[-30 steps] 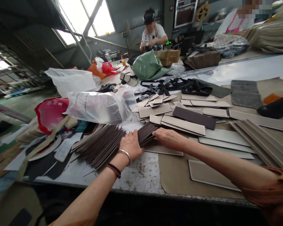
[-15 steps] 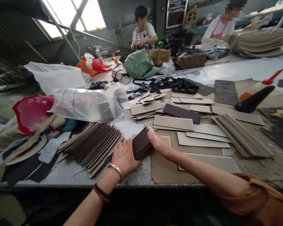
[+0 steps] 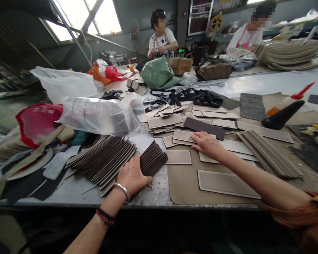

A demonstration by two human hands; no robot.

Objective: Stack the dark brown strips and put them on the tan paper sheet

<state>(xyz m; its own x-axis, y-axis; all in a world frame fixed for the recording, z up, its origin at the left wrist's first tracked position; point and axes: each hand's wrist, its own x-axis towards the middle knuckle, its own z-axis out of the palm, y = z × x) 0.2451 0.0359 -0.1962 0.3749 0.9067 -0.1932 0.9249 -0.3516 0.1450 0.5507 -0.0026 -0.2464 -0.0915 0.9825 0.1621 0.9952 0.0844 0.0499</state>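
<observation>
My left hand [image 3: 132, 175] is wrapped round the near side of a bundle of dark-edged rectangular pieces [image 3: 154, 160], which lean on edge at the table's front. To its left, a longer fanned row of the same sort of pieces [image 3: 103, 162] stands tilted. My right hand [image 3: 207, 144] lies with fingers stretched over the right part of a beige rectangular panel [image 3: 180, 135], touching it; its fingertips are partly blurred. Below that hand, a single panel [image 3: 178, 157] and a larger panel [image 3: 225, 183] lie flat on a brown sheet [image 3: 182, 190].
Loose beige panels [image 3: 165, 121] are piled behind my hands, with a dark panel [image 3: 204, 127] among them. At right are leaning strips [image 3: 270, 153] and a black horn-shaped tool [image 3: 282, 114]. Clear plastic bags [image 3: 95, 114] lie at left. Two people [image 3: 163, 40] work across the table.
My right hand has left the dark-edged bundle and moved right onto a beige panel. My left hand, still on the bundle, has shifted slightly left, and the bundle leans more.
</observation>
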